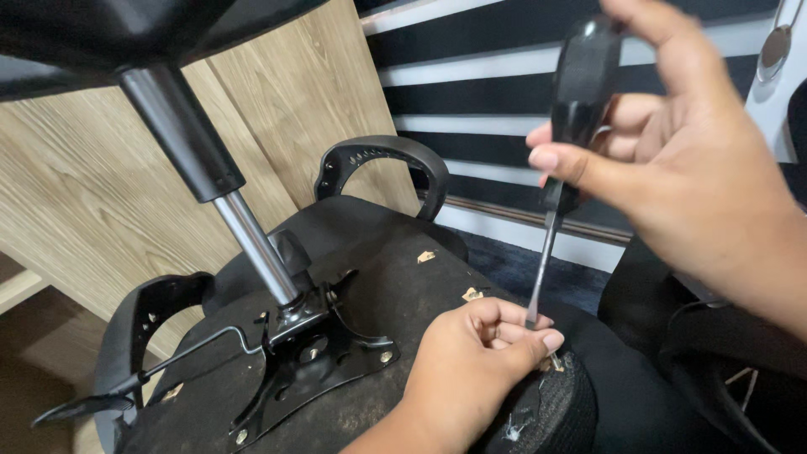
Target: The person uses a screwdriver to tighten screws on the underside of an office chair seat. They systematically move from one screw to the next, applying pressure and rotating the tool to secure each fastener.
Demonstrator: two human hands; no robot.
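**Screwdriver set at the seat's edge**

While the left hand (471,357) pinches its fingertips (551,340) together round the tip of the screwdriver (572,126), the right hand (698,168) closes finger and thumb on the black handle above, at about one o'clock from the left. The shaft runs down between the two hands — steadied at the bottom, gripped at the top. Its tip meets the seat (395,294) at the near edge, at roughly five o'clock from the plate (315,361); what it bears on is hidden under the fingers, so I cannot tell whether a screw or staple sits there.

Outward from the hands, the chair lies upside down. A metal plate is fixed to the seat's underside, its bolts seemingly in place, with the gas column (223,197) rising from it toward eleven o'clock and a lever (151,374) running off to nine. Armrests (382,160) stand at twelve and at nine. Judging by that, the mechanism looks mounted — the work at the edge appears unfinished.
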